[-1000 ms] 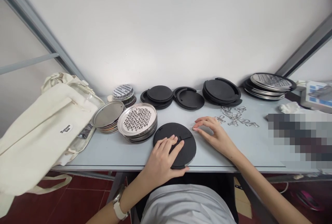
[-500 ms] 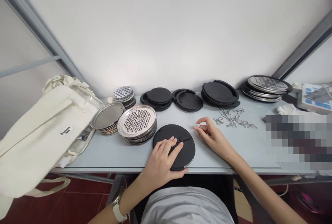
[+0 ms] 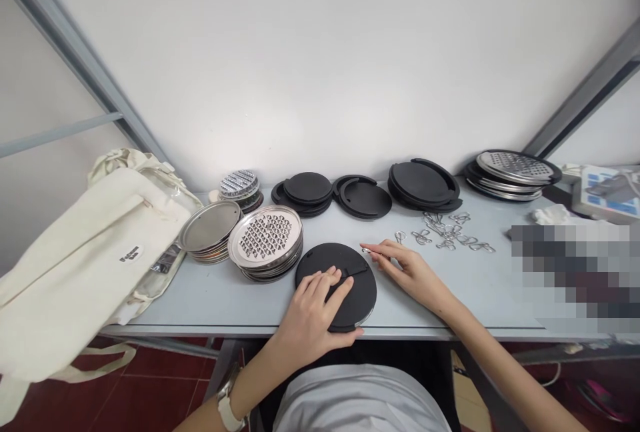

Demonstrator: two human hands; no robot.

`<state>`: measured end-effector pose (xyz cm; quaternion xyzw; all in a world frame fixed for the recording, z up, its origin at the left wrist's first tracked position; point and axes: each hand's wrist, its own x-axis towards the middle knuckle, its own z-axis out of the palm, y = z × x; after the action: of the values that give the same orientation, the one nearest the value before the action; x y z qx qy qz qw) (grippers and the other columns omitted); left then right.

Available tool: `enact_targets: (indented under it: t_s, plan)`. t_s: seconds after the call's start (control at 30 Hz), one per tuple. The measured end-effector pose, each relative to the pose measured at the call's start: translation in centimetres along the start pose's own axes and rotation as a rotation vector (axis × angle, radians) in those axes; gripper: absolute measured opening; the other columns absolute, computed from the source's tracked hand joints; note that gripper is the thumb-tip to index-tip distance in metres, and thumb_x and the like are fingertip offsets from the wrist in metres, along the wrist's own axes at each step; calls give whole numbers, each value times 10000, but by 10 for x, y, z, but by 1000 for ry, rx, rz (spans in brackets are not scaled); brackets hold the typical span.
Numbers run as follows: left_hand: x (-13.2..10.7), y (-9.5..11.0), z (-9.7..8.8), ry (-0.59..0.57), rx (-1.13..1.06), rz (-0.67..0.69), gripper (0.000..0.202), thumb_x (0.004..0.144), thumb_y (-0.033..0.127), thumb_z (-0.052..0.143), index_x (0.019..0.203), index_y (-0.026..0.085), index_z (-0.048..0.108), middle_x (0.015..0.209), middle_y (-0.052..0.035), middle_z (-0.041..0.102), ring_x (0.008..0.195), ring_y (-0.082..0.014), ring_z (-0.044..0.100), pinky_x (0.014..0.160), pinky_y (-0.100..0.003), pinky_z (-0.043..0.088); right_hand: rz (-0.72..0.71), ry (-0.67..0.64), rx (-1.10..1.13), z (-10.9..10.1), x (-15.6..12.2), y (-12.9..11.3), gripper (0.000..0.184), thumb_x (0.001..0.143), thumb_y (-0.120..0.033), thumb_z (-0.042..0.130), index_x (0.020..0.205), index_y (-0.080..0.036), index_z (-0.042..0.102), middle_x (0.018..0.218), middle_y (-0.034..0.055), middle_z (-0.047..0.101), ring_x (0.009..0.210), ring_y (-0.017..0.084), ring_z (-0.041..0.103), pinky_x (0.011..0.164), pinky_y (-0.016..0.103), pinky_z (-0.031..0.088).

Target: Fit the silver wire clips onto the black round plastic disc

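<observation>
My left hand (image 3: 317, 299) lies over a black round plate (image 3: 357, 299) at the table's front edge, fingers on top and thumb along its near rim. A raised black tab (image 3: 357, 268) shows beside the fingertips. At the plate's upper right, my right hand (image 3: 403, 265) pinches a small bent-wire clip (image 3: 367, 250) between thumb and fingertips. Behind that hand lies a loose pile of similar wire clips (image 3: 445, 231), with one clip (image 3: 400, 237) apart on its left. Left of the plate stands a stack of round metal grater discs (image 3: 265, 235).
Plain metal discs (image 3: 210, 227) and smaller grater discs (image 3: 239, 183) are stacked at left. Black round parts (image 3: 307, 187) line the wall, with larger black rings (image 3: 423, 182) beside them. Assembled graters (image 3: 515, 169) sit far right. A cream bag (image 3: 100, 252) covers the left end.
My right hand has shifted slightly left and down to the plate's edge, and a wire clip now shows in its fingertips. My left hand stays on the plate.
</observation>
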<state>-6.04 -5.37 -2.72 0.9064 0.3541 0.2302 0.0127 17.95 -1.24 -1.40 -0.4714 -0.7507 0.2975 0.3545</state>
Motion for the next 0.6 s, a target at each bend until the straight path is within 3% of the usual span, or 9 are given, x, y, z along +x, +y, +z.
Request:
enact_targets:
  t_s: [0.17, 0.37, 0.6]
  plan:
    - [0, -1, 0, 0, 1, -3, 685, 800, 472, 665, 1366, 156, 444, 1287, -148, 526, 1255, -288, 452, 1020, -438, 384, 3, -36, 3, 2, -2, 1, 328, 978, -313, 385, 1265, -224, 516, 865, 34, 625, 793, 176, 602, 772, 293, 464]
    - [0, 0, 0, -5, -4, -7, 688, 796, 464, 672, 1367, 156, 442, 1289, -148, 526, 1256, -287, 452, 1017, -439, 389, 21, -49, 22, 3, -3, 0, 189, 996, -335, 346, 1116, -233, 451, 734, -18, 547, 663, 156, 529, 693, 279, 432]
    - [-1, 1, 0, 5, -2, -3, 683, 793, 467, 672, 1360, 161, 447, 1277, -151, 534, 1248, -293, 465, 1013, -445, 395, 61, -163, 60, 4, -5, -3, 235, 1007, -382, 313, 1170, -245, 411, 674, -39, 511, 608, 150, 496, 627, 262, 417]
